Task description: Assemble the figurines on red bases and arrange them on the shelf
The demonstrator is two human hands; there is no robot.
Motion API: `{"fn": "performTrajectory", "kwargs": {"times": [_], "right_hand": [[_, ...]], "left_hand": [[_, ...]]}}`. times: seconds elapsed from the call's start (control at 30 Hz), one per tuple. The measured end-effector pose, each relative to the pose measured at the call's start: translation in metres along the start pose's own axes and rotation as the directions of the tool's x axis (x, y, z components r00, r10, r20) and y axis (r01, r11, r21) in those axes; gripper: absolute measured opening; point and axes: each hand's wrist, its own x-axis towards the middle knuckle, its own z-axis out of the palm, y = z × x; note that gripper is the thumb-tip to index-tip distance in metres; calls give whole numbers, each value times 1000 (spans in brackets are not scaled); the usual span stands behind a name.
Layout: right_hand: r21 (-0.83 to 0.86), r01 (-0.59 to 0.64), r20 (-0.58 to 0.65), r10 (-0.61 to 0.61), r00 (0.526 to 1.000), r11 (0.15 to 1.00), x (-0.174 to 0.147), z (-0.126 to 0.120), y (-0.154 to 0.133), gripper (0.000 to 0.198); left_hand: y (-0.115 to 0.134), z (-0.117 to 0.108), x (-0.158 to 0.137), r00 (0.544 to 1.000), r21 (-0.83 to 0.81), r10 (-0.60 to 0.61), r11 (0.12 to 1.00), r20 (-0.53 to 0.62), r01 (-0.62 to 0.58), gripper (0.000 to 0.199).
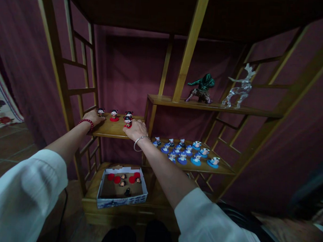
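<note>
On the left shelf (110, 131), my left hand (93, 118) reaches in from the side. Its fingers close around the base of a small black-haired doll figurine (100, 112) at the shelf's left end. My right hand (137, 130) grips a similar red-and-black doll figurine (127, 121) near the front edge, partly covering its red base. Just behind that one is another doll figurine (129, 114). Between my hands, a doll figurine (114, 114) stands upright on a round red base. Both hands hide parts of what they touch.
Below sits an open cardboard box (144, 198) with several more figurines and red discs. A lower right shelf (223, 168) bears several blue- and purple-based figurines (182, 157). Above it stand a green-topped crouching statue (203, 89) and a clear deer figure (239, 90). Wooden posts (190, 47) divide the shelving.
</note>
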Motion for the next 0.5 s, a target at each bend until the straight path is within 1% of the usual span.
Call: {"fn": "performTrajectory", "kwargs": {"times": [0.07, 0.23, 0.33, 0.5], "right_hand": [[2, -5, 3, 5, 1000, 1000, 0, 0, 0, 40], [8, -5, 2, 5, 1000, 1000, 1, 1, 1, 40], [9, -9, 7, 9, 1000, 1000, 1, 2, 1, 40], [-5, -15, 16, 15, 1000, 1000, 1, 1, 0, 41]], "left_hand": [[1, 1, 2, 1000, 0, -7, 1000, -14, 7, 47], [1, -1, 2, 1000, -30, -25, 999, 11, 25, 43], [1, -3, 0, 999, -48, -38, 998, -1, 38, 40], [2, -4, -3, 998, -40, -55, 998, -21, 55, 43]]}}
